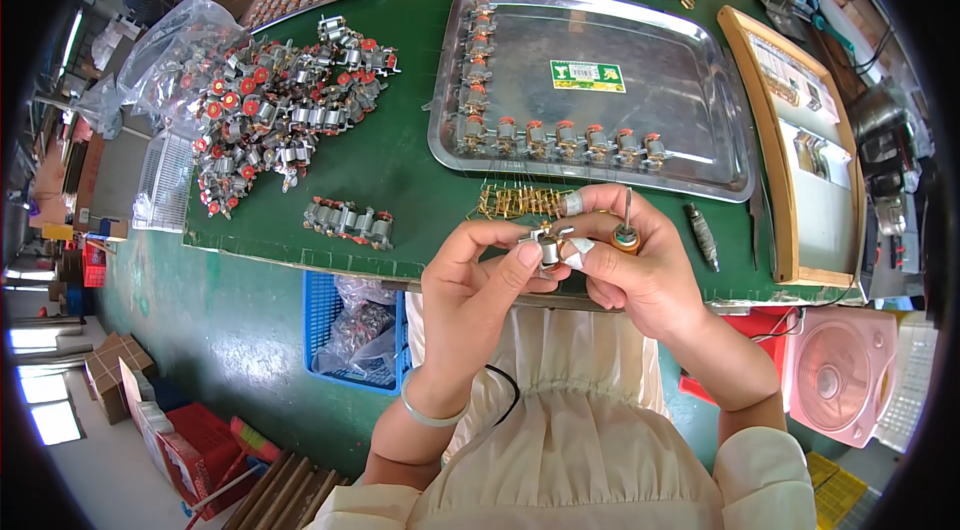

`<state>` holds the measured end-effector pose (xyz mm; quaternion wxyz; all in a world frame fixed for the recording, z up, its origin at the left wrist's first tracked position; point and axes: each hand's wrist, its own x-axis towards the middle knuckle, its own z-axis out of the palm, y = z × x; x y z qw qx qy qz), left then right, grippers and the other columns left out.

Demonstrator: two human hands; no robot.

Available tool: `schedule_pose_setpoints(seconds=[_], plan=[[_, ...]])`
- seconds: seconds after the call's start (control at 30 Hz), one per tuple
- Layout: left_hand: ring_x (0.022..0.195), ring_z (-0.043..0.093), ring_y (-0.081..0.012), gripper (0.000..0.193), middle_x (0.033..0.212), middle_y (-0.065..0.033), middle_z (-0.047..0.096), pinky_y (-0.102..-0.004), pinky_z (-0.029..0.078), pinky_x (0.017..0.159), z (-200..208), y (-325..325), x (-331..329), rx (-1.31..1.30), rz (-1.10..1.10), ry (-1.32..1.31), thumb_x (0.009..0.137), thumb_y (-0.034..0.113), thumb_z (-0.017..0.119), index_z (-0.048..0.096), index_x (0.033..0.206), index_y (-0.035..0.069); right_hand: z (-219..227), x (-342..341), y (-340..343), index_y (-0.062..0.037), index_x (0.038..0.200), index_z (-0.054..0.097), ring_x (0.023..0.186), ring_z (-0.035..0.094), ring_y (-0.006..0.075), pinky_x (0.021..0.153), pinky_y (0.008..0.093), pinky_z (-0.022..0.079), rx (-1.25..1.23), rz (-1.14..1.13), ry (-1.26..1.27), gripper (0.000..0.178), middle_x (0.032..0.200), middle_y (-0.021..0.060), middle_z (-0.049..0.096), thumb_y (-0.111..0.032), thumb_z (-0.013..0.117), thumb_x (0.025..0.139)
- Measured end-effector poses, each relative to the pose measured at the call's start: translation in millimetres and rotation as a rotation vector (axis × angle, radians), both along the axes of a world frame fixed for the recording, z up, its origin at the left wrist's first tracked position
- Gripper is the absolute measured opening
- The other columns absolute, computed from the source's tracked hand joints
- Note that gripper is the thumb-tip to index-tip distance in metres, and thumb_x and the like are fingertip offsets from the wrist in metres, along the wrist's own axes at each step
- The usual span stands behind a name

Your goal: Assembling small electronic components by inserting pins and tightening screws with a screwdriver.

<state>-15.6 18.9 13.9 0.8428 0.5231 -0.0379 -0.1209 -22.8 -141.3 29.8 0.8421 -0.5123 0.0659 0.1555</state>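
Note:
My left hand (468,280) is closed in a pinch on a small silver motor-like part (548,248), held above the table's front edge. Close against it is my right hand (645,265), whose taped thumb tip touches the part's right side. Tucked between this hand's fingers is a screwdriver-like tool (626,230) with a thin metal shaft pointing up and an orange-brown end. Just beyond my fingers lies a row of brass-coloured contact pieces (518,200). Several similar motor-like parts with red tops (566,137) stand in an L along the left and near sides of a metal tray (660,60).
A large heap of these parts (280,110) lies at left beside a plastic bag (185,50); a short row (348,222) sits nearer. At right are a grey-wrapped tool (702,237) and a wooden-framed case (790,220). A blue basket (322,320) is below the table.

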Motion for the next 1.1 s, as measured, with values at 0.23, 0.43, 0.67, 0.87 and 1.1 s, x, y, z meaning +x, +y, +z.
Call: schedule_pose_setpoints(seconds=[0.23, 0.43, 0.67, 0.87, 1.1], plan=[[0.076, 0.063, -0.0213, 0.016, 0.090, -0.0144, 0.060, -0.0292, 0.055, 0.067, -1, -2, 1, 0.005, -0.008, -0.009, 0.085, 0.005, 0.054, 0.049, 0.097, -0.003, -2, 3, -2, -0.0012, 0.111, 0.041, 0.045, 0.040, 0.0046, 0.040, 0.0173, 0.031, -0.037, 0.025, 0.012, 0.043, 0.093, 0.0114, 0.058, -0.008, 0.065, 0.076], [0.080, 0.062, -0.0192, 0.018, 0.089, -0.0133, 0.060, -0.0295, 0.054, 0.071, 1, -2, 2, -0.046, -0.048, 0.025, 0.084, 0.005, 0.055, 0.048, 0.099, -0.004, -6, 2, -8, -0.0030, 0.105, 0.042, 0.053, 0.043, 0.0034, 0.041, 0.0164, 0.032, -0.047, 0.015, -0.017, 0.038, 0.094, 0.0103, 0.057, -0.005, 0.065, 0.075], [0.082, 0.060, -0.0155, 0.025, 0.086, -0.0104, 0.060, -0.0261, 0.051, 0.072, -3, 1, 4, -0.080, -0.085, 0.003, 0.081, -0.001, 0.058, 0.046, 0.102, -0.003, -4, 4, -6, -0.0059, 0.102, 0.043, 0.058, 0.044, 0.0014, 0.042, 0.0137, 0.033, -0.241, 0.011, -0.210, 0.037, 0.095, 0.0089, 0.057, -0.003, 0.066, 0.073], [0.083, 0.060, -0.0160, 0.028, 0.100, -0.0109, 0.053, -0.0252, 0.052, 0.073, -6, 4, 4, 0.015, -0.061, -0.142, 0.078, -0.006, 0.059, 0.046, 0.103, -0.004, -7, 2, -5, -0.0046, 0.107, 0.044, 0.069, 0.049, 0.0031, 0.047, 0.0142, 0.035, -0.252, 0.047, -0.261, 0.039, 0.099, 0.0093, 0.056, -0.001, 0.064, 0.074], [0.087, 0.060, -0.0177, 0.025, 0.104, -0.0110, 0.050, -0.0267, 0.053, 0.071, -8, 5, 4, -0.055, -0.122, -0.159, 0.078, -0.006, 0.058, 0.046, 0.100, -0.004, -2, 5, -12, -0.0051, 0.110, 0.057, 0.089, 0.052, 0.0090, 0.068, 0.0215, 0.043, -0.416, 0.172, -0.551, 0.038, 0.099, 0.0054, 0.058, 0.005, 0.060, 0.073]])
